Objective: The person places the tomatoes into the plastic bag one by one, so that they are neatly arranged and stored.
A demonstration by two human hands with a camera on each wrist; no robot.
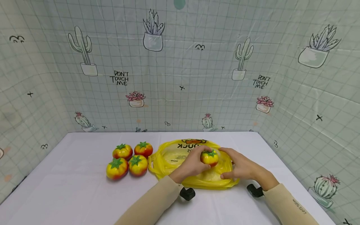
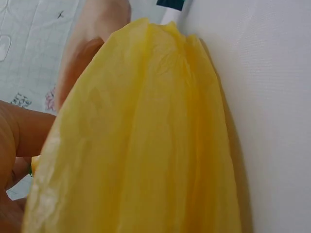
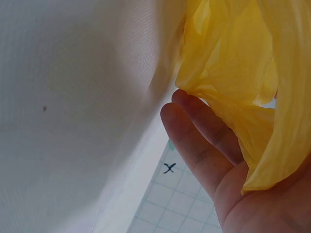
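Note:
My left hand point(image 1: 195, 161) grips a yellow-and-red toy tomato point(image 1: 209, 158) with a green leafy top, its thumb and fingers curled around the sides. The tomato is over a yellow plastic bag point(image 1: 180, 162) lying open on the table. In the left wrist view the bag's side point(image 2: 141, 131) covers most of the picture, and only a sliver of the tomato shows. At the bag's right side, my right hand point(image 1: 239, 164) has its thumb and fingers spread. Seen from the right wrist, bag film point(image 3: 243, 63) drapes across the palm, past two nearly straight fingers point(image 3: 194, 145).
Several more toy tomatoes point(image 1: 117, 168) sit grouped just left of the bag. A white cloth point(image 1: 67, 187) covers the table. Behind and at both sides hangs a gridded, plant-printed sheet point(image 1: 180, 72). Black wrist devices point(image 1: 187, 193) are at both cuffs.

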